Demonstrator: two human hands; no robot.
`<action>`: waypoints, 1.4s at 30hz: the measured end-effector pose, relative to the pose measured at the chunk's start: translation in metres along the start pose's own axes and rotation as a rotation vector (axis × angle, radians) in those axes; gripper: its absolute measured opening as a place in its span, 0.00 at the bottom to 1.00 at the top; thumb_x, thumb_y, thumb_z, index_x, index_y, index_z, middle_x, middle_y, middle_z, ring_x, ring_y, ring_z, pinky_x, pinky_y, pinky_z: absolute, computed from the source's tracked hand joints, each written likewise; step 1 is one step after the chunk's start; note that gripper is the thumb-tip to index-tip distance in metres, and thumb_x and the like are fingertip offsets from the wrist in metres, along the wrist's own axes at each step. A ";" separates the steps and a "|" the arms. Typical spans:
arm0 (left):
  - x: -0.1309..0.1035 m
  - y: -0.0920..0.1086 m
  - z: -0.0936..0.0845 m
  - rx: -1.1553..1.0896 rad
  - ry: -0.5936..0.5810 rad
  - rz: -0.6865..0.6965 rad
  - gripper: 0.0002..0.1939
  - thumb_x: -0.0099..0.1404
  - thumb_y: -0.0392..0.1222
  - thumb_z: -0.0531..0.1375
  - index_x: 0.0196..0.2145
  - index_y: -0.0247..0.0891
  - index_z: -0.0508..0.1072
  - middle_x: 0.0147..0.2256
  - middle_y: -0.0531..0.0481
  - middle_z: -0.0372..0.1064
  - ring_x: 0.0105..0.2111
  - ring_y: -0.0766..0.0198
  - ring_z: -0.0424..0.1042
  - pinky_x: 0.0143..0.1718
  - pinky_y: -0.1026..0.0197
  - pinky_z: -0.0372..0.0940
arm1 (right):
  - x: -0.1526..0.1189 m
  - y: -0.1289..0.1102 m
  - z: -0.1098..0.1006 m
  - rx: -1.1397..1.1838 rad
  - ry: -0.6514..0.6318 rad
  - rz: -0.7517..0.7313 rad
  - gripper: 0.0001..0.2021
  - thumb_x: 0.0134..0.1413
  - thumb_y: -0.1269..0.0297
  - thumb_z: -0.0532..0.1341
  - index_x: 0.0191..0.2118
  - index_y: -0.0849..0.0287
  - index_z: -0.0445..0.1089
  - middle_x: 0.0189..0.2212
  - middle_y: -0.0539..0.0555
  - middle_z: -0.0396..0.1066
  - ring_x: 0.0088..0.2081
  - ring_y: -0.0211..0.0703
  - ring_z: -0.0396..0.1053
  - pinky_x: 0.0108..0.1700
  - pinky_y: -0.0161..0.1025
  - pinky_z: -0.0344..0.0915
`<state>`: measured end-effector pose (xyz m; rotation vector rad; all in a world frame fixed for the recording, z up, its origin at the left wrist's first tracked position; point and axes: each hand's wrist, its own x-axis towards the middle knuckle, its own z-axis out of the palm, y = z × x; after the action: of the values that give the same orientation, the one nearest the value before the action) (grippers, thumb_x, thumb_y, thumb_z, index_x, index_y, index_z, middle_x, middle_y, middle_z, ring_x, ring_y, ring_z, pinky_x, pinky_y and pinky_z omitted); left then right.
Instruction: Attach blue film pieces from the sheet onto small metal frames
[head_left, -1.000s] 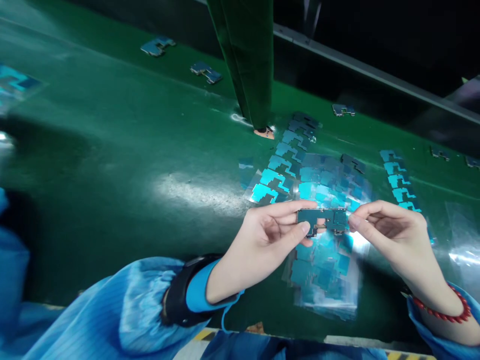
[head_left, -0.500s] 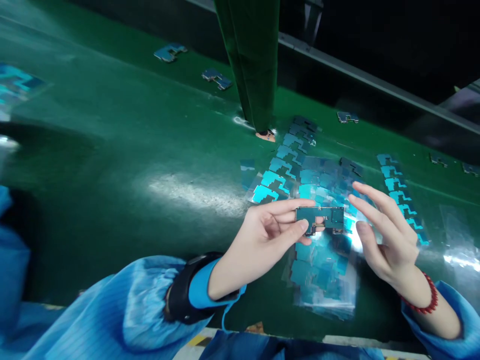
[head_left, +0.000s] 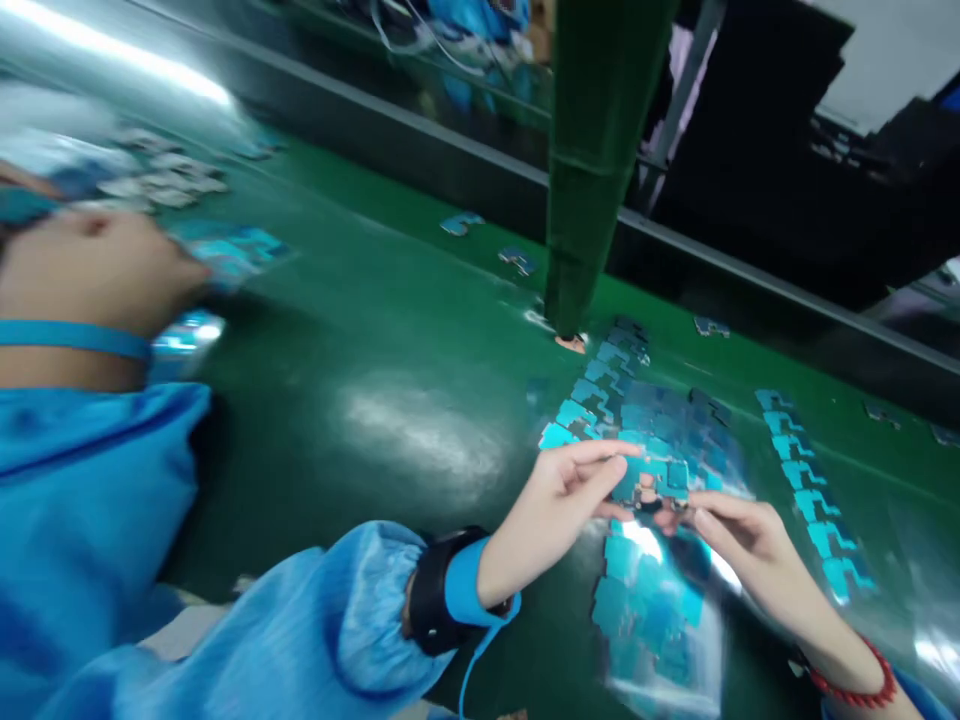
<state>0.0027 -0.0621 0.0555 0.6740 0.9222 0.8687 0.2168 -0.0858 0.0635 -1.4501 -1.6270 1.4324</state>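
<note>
My left hand [head_left: 556, 505] pinches the left end of a small notched circuit board [head_left: 664, 476] between thumb and fingers. At the board's lower right edge, my right hand [head_left: 741, 535] has its thumb and fingers closed on it. The board is held up above a spread of teal adhesive-film pieces and clear sheets [head_left: 651, 625]. Just behind my left hand, a slanting row of similar notched pieces [head_left: 598, 372] lies on the green tabletop [head_left: 390, 320]. A black wrist strap with a blue band [head_left: 450, 585] circles my left wrist.
A second row of notched pieces [head_left: 811, 490] lies to the right. A green post [head_left: 600, 170] rises at the table's back. At left, a co-worker's hand [head_left: 97, 275], blurred, is near more pieces [head_left: 240, 250]. Loose boards [head_left: 517, 260] lie along the back edge.
My right hand has moved in from the right, fingers apart before, and now grips the board's right end. The view has shifted up and left, bringing in a co-worker's arm.
</note>
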 end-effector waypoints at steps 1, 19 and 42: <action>0.001 -0.001 0.001 -0.018 -0.001 0.007 0.17 0.59 0.46 0.65 0.43 0.33 0.76 0.31 0.48 0.78 0.27 0.66 0.76 0.32 0.65 0.73 | 0.000 0.002 0.000 -0.005 0.014 0.014 0.14 0.58 0.53 0.61 0.37 0.58 0.79 0.34 0.58 0.78 0.39 0.49 0.76 0.43 0.42 0.74; 0.023 -0.005 -0.005 -0.189 -0.021 0.022 0.16 0.65 0.46 0.55 0.42 0.30 0.71 0.29 0.42 0.78 0.31 0.61 0.79 0.32 0.64 0.70 | 0.032 -0.008 -0.017 0.310 0.119 0.084 0.18 0.46 0.52 0.70 0.33 0.65 0.78 0.30 0.59 0.77 0.32 0.41 0.73 0.40 0.37 0.70; 0.031 -0.016 -0.006 -0.045 -0.049 -0.050 0.16 0.62 0.38 0.49 0.17 0.39 0.57 0.07 0.63 0.44 0.07 0.75 0.40 0.12 0.69 0.38 | 0.099 0.073 -0.057 -0.379 0.371 -0.136 0.20 0.47 0.46 0.64 0.37 0.58 0.78 0.34 0.58 0.78 0.35 0.54 0.77 0.32 0.39 0.76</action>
<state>0.0130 -0.0429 0.0276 0.6283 0.8694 0.8226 0.2652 0.0163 -0.0117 -1.6535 -1.7690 0.7469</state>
